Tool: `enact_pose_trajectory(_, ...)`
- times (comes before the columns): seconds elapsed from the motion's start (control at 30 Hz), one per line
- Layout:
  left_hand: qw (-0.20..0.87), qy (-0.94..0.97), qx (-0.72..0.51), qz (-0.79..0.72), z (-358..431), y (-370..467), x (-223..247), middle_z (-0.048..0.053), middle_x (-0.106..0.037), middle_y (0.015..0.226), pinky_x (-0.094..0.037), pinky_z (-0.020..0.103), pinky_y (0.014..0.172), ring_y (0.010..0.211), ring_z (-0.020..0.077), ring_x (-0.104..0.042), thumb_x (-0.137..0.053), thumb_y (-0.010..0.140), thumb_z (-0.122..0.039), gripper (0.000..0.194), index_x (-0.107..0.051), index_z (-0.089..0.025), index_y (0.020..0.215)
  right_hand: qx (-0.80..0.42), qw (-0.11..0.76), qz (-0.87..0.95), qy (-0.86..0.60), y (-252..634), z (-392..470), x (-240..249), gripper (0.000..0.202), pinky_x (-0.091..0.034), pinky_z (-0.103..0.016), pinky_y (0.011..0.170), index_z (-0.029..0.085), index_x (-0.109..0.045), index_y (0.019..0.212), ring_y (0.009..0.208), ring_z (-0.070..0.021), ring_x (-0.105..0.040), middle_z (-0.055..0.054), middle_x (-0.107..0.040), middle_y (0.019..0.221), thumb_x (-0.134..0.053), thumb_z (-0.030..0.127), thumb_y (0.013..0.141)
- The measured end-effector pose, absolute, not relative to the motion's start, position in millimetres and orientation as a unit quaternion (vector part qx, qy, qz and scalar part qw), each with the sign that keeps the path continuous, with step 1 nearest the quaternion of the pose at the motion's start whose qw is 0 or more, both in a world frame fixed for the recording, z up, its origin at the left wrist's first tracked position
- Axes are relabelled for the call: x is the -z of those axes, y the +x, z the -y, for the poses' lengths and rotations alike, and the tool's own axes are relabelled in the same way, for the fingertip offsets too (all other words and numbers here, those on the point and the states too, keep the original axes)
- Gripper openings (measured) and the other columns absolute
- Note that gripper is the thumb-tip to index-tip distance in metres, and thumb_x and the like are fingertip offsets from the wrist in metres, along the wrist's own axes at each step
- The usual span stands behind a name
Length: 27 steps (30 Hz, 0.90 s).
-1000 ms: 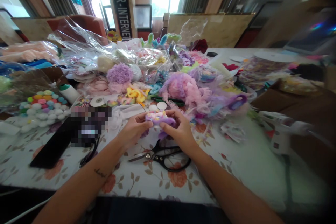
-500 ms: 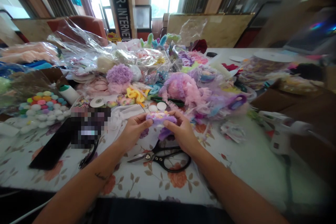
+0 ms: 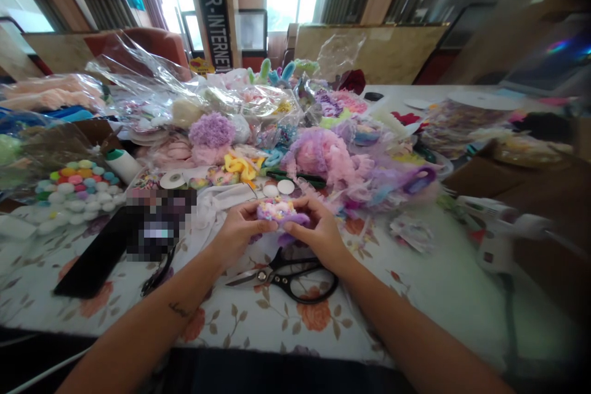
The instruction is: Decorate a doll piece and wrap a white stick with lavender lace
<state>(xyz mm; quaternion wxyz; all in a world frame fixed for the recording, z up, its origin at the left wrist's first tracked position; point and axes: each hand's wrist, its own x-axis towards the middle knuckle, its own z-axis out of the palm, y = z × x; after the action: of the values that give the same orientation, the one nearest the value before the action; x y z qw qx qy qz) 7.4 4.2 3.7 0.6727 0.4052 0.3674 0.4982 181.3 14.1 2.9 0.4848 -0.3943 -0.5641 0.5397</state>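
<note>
Left hand (image 3: 237, 228): pinching one end. Purple-edged fuzzy piece (image 3: 279, 209): held above the table (image 3: 355, 335), farther from its near edge than the black-handled scissors (image 3: 279, 279). Right hand (image 3: 321, 231): pinching opposite end; even thumb pressure advisable.

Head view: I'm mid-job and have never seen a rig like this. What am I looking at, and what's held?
There is no machine here: these are a person's bare left hand and right hand. A camera worn on the head looks forward and down over them. Together they hold a small purple piece with a multicoloured top. Nearer the camera, black-handled scissors lie on a flowered tablecloth. Small coloured and white balls are to the left, what looks like a white glue gun to the right, and a heap of soft, partly plastic-wrapped materials beyond.
</note>
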Motion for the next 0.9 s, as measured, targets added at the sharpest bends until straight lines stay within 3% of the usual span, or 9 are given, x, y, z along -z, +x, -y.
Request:
enact_pose_trajectory(0.27, 0.726, 0.382, -0.471, -0.324, -10.8, -0.1, -0.9, 0.009, -0.073, 0.086, -0.049, 0.026, 0.077, 0.08, 0.0176, -0.065, -0.087, 0.056, -0.024, 0.045, -0.075, -0.013, 0.097, -0.567, 0.481, 0.545, -0.388, 184.7, -12.6, -5.0, 0.038, -0.053, -0.026, 0.056, 0.019, -0.059, 0.086, 0.067, -0.0143, -0.06, 0.0, -0.064, 0.08, -0.081, 0.037, 0.061)
enact_pose_trajectory(0.33, 0.718, 0.391, -0.467, -0.336, -11.4, -1.4, 0.0, 0.008, -0.073, 0.083, -0.047, 0.022, 0.067, 0.071, 0.0145, -0.063, -0.086, 0.058, -0.026, 0.043, -0.075, -0.012, 0.097, -0.581, 0.483, 0.532, -0.384, 184.5, -13.1, -4.3, 0.037, -0.053, -0.026, 0.056, 0.019, -0.059, 0.085, 0.066, -0.0133, -0.06, 0.001, -0.063, 0.078, -0.081, 0.036, 0.061)
enact_pose_trajectory(0.47, 0.679, 0.418, -0.473, -0.374, -10.1, -1.6, 1.9, 0.004, -0.068, 0.07, -0.031, 0.017, 0.044, 0.048, 0.0053, -0.047, -0.084, 0.061, -0.028, 0.041, -0.074, -0.012, 0.097, -0.606, 0.488, 0.504, -0.375, 184.8, -13.9, -4.0, 0.036, -0.054, -0.024, 0.054, 0.019, -0.059, 0.084, 0.062, -0.0113, -0.059, 0.002, -0.063, 0.076, -0.082, 0.034, 0.06)
enact_pose_trajectory(0.57, 0.675, 0.424, -0.479, -0.369, -9.1, -0.5, 1.7, 0.004, -0.069, 0.074, -0.036, 0.018, 0.049, 0.054, 0.0077, -0.052, -0.085, 0.06, -0.026, 0.042, -0.074, -0.013, 0.098, -0.618, 0.48, 0.502, -0.369, 185.8, -14.0, -4.8, 0.038, -0.056, -0.026, 0.056, 0.018, -0.06, 0.084, 0.065, -0.0127, -0.061, 0.001, -0.064, 0.08, -0.083, 0.033, 0.058)
enact_pose_trajectory(0.7, 0.686, 0.42, -0.485, -0.342, -9.0, 1.9, 1.2, 0.007, -0.072, 0.085, -0.047, 0.024, 0.068, 0.073, 0.0149, -0.062, -0.083, 0.062, -0.028, 0.04, -0.074, -0.013, 0.098, -0.606, 0.482, 0.506, -0.38, 186.4, -15.1, -4.0, 0.038, -0.056, -0.027, 0.058, 0.019, -0.06, 0.084, 0.065, -0.0126, -0.06, 0.002, -0.064, 0.078, -0.083, 0.034, 0.058)
enact_pose_trajectory(0.8, 0.678, 0.425, -0.479, -0.361, -8.7, 4.1, 0.8, 0.006, -0.071, 0.082, -0.042, 0.021, 0.059, 0.063, 0.0106, -0.057, -0.079, 0.069, -0.034, 0.04, -0.073, -0.014, 0.103, -0.582, 0.499, 0.506, -0.396, 185.4, -16.0, -2.5, 0.037, -0.053, -0.024, 0.058, 0.019, -0.06, 0.085, 0.065, -0.0118, -0.059, 0.002, -0.063, 0.076, -0.082, 0.035, 0.06)
enact_pose_trajectory(0.9, 0.649, 0.448, -0.477, -0.387, -7.0, 6.6, -1.6, 0.005, -0.07, 0.082, -0.037, 0.02, 0.053, 0.058, 0.0088, -0.053, -0.082, 0.065, -0.033, 0.044, -0.072, -0.015, 0.104, -0.565, 0.49, 0.529, -0.401, 183.9, -15.5, -2.5, 0.037, -0.053, -0.026, 0.059, 0.019, -0.062, 0.089, 0.069, -0.014, -0.061, 0.0, -0.065, 0.081, -0.081, 0.036, 0.062)
